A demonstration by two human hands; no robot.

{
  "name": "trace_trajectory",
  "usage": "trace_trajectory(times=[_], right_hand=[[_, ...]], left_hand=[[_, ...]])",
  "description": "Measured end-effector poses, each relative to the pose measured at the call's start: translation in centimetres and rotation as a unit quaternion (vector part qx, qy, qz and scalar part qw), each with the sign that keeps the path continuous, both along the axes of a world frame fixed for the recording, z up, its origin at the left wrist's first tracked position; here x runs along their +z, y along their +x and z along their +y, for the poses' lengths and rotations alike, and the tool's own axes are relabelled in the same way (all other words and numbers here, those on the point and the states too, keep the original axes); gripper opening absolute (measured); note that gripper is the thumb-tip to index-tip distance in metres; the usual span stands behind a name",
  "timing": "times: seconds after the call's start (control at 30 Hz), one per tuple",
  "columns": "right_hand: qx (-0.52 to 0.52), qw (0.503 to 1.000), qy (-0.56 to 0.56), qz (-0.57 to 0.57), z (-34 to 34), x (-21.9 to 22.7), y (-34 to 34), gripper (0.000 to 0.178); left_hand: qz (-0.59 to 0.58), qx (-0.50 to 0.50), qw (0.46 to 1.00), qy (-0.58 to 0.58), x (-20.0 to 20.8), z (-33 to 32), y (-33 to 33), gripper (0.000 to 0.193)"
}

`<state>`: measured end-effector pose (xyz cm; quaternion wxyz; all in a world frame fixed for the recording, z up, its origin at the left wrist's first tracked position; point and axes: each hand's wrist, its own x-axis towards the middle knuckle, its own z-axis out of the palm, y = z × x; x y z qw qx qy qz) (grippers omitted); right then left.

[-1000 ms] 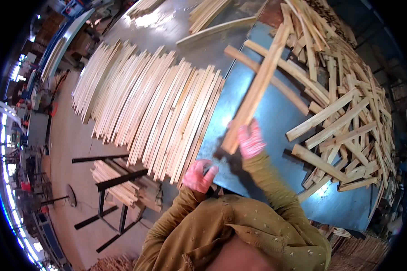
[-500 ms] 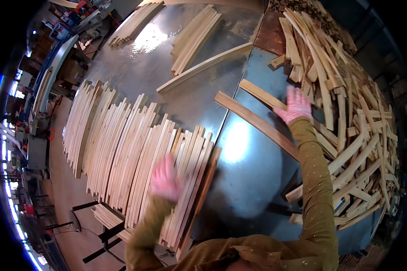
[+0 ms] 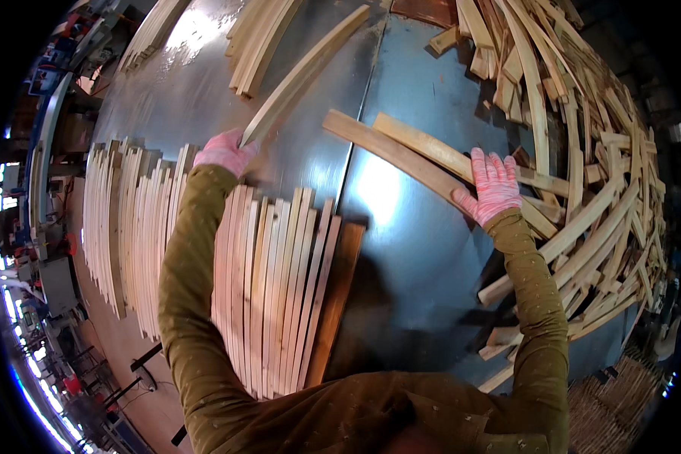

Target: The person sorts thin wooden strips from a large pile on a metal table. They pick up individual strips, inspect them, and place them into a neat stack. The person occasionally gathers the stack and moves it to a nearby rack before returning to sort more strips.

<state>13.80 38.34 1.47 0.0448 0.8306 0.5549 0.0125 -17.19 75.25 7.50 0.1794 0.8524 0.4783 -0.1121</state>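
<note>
My left hand (image 3: 225, 155), in a pink glove, is closed around the near end of a pale wooden strip (image 3: 304, 74). That strip slants away to the far right over the metal tabletop. My right hand (image 3: 495, 185), gloved alike, lies with fingers stretched out over two wooden strips. One is a browner strip (image 3: 397, 157) whose near end reaches the thumb; the other, a lighter strip (image 3: 424, 146), passes beneath the fingers. Below my left hand, a row of pale strips (image 3: 276, 287) lies side by side, partly hidden by my left forearm.
A loose heap of wooden strips (image 3: 605, 227) fills the right side. Bundles of strips lie at the far side, one in the middle (image 3: 261, 45) and one at the left (image 3: 153, 34). A dark brown board (image 3: 339, 295) edges the near row. A seam divides the metal tabletop (image 3: 303, 163).
My left hand has moved from above the near row, forward and left, and has taken hold of the slanting strip's end. My right hand stays over the strips. The view has shifted.
</note>
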Motion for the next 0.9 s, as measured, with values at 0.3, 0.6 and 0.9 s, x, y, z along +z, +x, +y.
trace_trajectory(times=[0.3, 0.6, 0.9], right_hand=[[-0.069, 0.989, -0.126, 0.026, -9.4, 0.2, -3.1, 0.085], [-0.06, 0.864, 0.294, 0.404, -12.7, 0.9, -14.4, 0.072], [-0.318, 0.611, 0.229, 0.688, -18.0, -0.5, -23.9, 0.073]], left_hand=[[-0.509, 0.265, 0.686, -0.447, 5.2, -28.3, -12.0, 0.033], [-0.435, 0.265, 0.693, -0.509, 1.3, -48.6, -8.3, 0.043], [-0.315, 0.51, 0.796, -0.088, -1.0, -55.4, -24.4, 0.031]])
